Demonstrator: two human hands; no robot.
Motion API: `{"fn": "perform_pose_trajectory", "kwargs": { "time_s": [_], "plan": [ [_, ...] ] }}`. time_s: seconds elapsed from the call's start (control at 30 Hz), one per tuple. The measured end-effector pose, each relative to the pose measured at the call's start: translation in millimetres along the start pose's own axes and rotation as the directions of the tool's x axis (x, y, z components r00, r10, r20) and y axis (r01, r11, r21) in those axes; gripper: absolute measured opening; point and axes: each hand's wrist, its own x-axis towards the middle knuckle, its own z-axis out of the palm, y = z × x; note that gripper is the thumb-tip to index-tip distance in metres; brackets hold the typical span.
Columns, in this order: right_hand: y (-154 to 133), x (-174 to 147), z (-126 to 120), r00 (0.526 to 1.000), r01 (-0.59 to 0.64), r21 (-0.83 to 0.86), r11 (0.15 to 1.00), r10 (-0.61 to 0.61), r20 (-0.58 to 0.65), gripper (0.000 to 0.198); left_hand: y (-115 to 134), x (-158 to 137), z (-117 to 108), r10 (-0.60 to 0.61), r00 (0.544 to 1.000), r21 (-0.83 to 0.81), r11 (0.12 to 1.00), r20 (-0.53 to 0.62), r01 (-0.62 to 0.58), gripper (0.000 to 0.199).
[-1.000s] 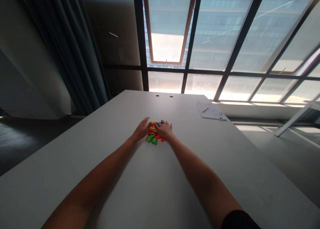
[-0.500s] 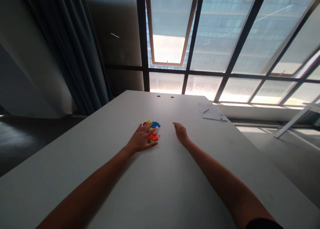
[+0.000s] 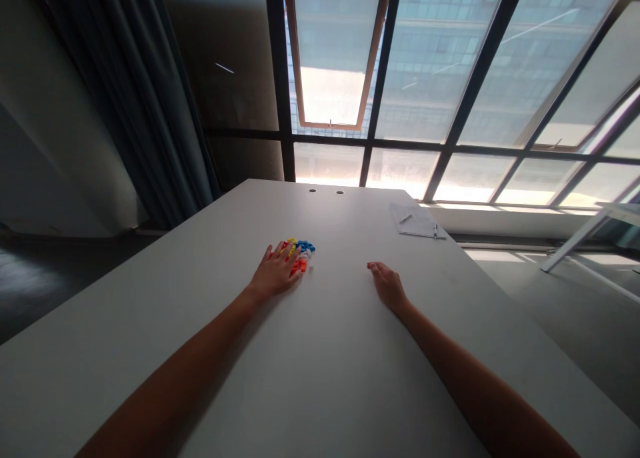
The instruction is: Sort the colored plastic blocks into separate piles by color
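Covering the coloured blocks (image 3: 305, 246) on the table (image 3: 335, 351), beneath and just beyond the wide-spread left grip (image 3: 273, 273), seems the step in hand — the right grip (image 3: 388, 283), well apart rightward, looks curled, whether closed I cannot tell — and lifting any would call for narrowing that spread.

Blue, yellow, red, white pieces (image 3: 305, 246); white table (image 3: 320, 351)
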Motion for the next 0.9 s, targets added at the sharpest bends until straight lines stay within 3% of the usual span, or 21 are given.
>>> {"fn": "perform_pose_trajectory", "kwargs": {
  "time_s": [0.13, 0.33, 0.57, 0.9],
  "plan": [
    [-2.2, 1.6, 3.2, 0.994, 0.105, -0.081, 0.991, -0.103, 0.031, 0.052, 18.1, 20.0, 0.5, 0.044, 0.997, 0.045, 0.998, 0.058, -0.046, 0.074],
    [1.8, 0.7, 3.0, 0.986, 0.160, -0.106, 0.981, -0.155, 0.056, 0.047, 38.5, 68.3, 13.8, 0.075, 0.962, 0.104, 0.989, 0.262, -0.105, 0.087],
    [2.6, 0.4, 4.3, 0.980, 0.192, -0.125, 0.973, -0.184, 0.070, 0.042, 6.7, 78.8, 15.9, -0.083, 0.932, 0.085, 0.995, 0.354, 0.056, 0.090],
    [4.8, -1.3, 5.8, 0.970, 0.240, -0.196, 0.951, -0.225, 0.094, 0.033, -26.1, 58.8, 8.9, -0.226, 0.926, 0.136, 0.972, 0.301, 0.193, 0.070]
  ]
}}
